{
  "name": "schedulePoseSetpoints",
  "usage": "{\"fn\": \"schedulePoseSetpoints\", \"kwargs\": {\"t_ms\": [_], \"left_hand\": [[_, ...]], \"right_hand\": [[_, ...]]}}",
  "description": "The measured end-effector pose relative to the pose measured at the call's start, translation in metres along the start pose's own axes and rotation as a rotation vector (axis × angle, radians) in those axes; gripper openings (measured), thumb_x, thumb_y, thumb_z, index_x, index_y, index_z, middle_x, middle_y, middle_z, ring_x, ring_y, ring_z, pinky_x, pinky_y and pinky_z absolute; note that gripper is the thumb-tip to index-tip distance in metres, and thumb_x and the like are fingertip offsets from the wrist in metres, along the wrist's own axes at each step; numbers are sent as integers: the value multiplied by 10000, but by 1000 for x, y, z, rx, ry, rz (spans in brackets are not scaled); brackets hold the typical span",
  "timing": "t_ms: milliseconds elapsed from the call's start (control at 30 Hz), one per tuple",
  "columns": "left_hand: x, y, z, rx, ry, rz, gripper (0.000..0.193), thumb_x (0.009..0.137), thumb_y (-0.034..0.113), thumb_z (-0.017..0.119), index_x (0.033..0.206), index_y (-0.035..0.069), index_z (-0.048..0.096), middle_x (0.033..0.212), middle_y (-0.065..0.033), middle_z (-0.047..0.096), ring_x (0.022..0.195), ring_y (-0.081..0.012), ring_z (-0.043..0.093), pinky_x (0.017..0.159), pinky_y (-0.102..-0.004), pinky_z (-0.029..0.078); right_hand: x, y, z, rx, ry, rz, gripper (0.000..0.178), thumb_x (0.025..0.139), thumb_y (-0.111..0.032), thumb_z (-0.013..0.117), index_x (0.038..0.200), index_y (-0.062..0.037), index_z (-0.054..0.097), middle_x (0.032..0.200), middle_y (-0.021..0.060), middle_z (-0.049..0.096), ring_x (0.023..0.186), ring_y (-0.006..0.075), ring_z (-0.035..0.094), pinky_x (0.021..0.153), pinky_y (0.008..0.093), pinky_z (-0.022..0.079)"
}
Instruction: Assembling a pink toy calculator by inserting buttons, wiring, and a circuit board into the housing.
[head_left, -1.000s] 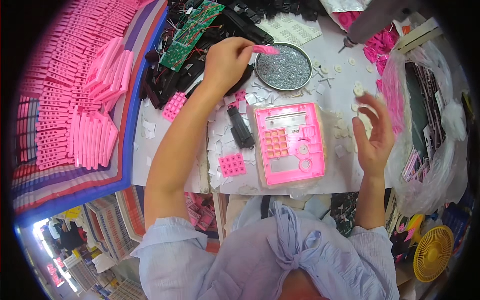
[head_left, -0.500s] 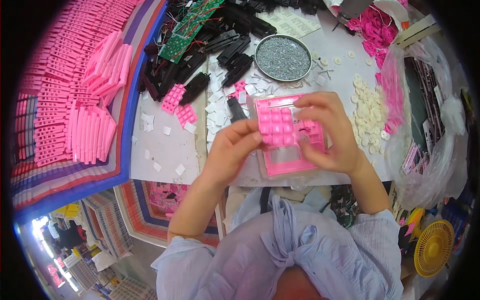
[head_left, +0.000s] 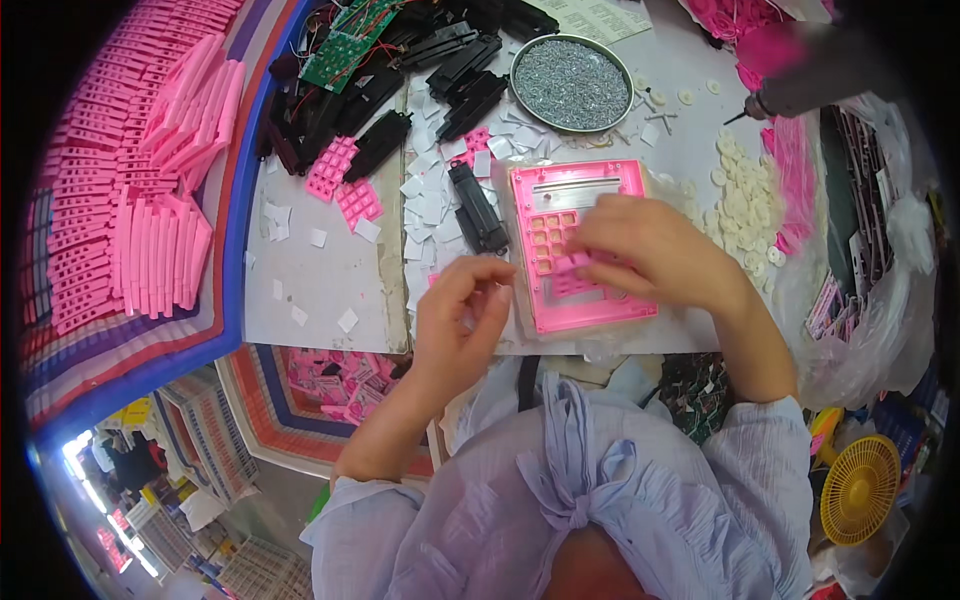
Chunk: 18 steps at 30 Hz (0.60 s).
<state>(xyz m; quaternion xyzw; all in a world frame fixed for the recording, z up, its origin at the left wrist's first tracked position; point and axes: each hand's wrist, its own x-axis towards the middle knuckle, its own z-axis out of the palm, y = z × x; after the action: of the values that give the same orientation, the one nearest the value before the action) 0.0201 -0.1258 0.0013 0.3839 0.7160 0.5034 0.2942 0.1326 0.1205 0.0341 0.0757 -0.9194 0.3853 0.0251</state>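
Note:
A pink plastic calculator-like case (head_left: 600,318) lies open on a block at the front of the table, with a grid of square key holes and a clear strip at its far end. Over it, my right hand (head_left: 650,250) pinches a pink rubber keypad (head_left: 570,278) low over the holes; its fingers partly hide the keypad. My left hand (head_left: 462,320) rests in the air just left of the case, fingers loosely curled and apart, holding nothing. Beside it on the table lies a black plastic part (head_left: 478,210).
A round tray of small screws (head_left: 570,88) stands beyond the case. White discs (head_left: 745,200) are heaped at right, under a hanging power screwdriver (head_left: 800,90). Black parts (head_left: 380,145), a green circuit board (head_left: 345,50) and scattered white squares lie left; a blue-rimmed crate (head_left: 235,250) holds pink pieces.
My left hand has let go of the keypad and drawn back from the case. My right hand has lowered the keypad onto or near the key holes. A screwdriver now shows more fully at upper right.

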Motion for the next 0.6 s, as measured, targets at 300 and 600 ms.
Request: {"fn": "schedulePoseSetpoints", "kwargs": {"t_ms": [300,600], "left_hand": [[22,-2,14,439,32,541,341,749,22,725,1083,61,669,1094,-98,639,918,-330,607,788,-412,497],[56,-6,-15,493,39,577,337,742,104,767,1065,61,685,1083,-105,669,976,-331,638,832,-424,496]], "right_hand": [[15,1,20,-220,87,198,257,855,-239,707,1027,-55,656,1008,128,647,899,328,640,762,433,523],[-14,-23,31,-396,-81,33,890,808,-480,728,1468,29,416,1554,217,364,1475,387,301,1145,574,297]]}}
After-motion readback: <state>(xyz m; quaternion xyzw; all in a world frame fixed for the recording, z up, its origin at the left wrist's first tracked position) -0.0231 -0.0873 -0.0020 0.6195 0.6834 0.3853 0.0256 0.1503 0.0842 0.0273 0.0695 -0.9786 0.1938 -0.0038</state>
